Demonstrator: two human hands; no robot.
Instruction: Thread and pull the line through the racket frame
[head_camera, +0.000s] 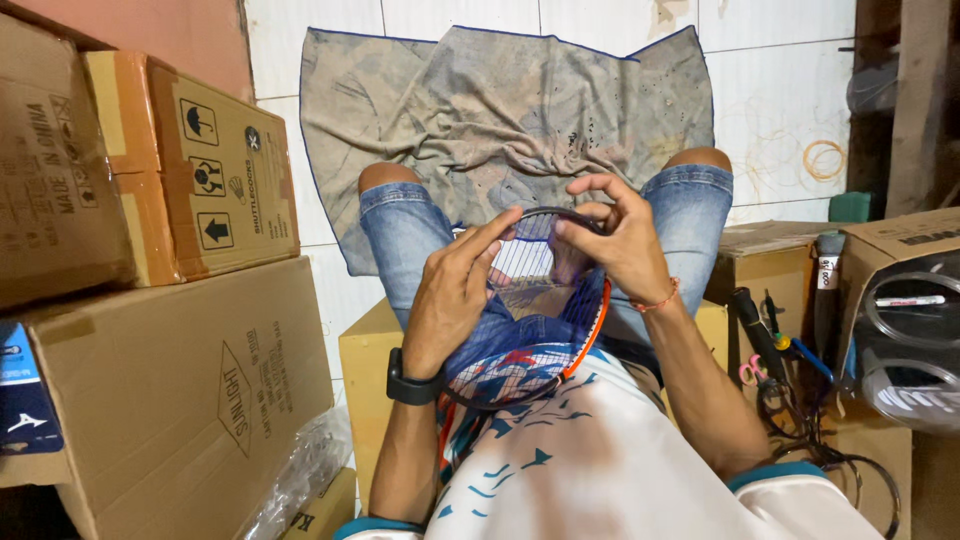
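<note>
A badminton racket head (535, 330) lies on the seated person's lap, its top rim pinched between both hands. The left hand (455, 290) and right hand (615, 240) grip the frame from opposite sides. Cardboard boxes (170, 330) flank them; a worn cloth (500, 100) covers the tiled floor (780, 110).

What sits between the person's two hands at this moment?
In the head view, the top of the racket head spans the gap: its dark rim and strings. The left hand pinches the rim on one side, the right hand on the other.
</note>
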